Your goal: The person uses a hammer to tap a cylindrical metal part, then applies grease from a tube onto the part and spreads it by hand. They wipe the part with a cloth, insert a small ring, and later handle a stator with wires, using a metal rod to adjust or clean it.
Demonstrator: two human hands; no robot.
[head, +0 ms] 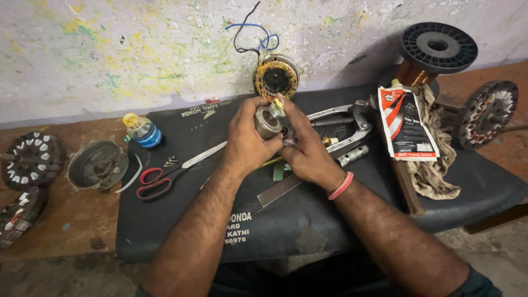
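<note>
My left hand (247,140) grips a small round metal part, a bearing housing (267,121), held up over a black seat cushion (165,214). My right hand (307,148), with a pink band on the wrist, pinches a small pale piece (278,105) at the top of that metal part. Just beyond my fingers a wound stator with copper coils and loose blue and black wires (276,77) leans against the wall.
Red-handled scissors (165,176), screws (170,161) and a metal puller (344,124) lie on the cushion. A grease pouch (407,124) on a rag, a copper wire spool (432,55) and a rotor (487,113) sit right. A small bottle (142,131), metal cover (98,165) and stators (32,159) lie left.
</note>
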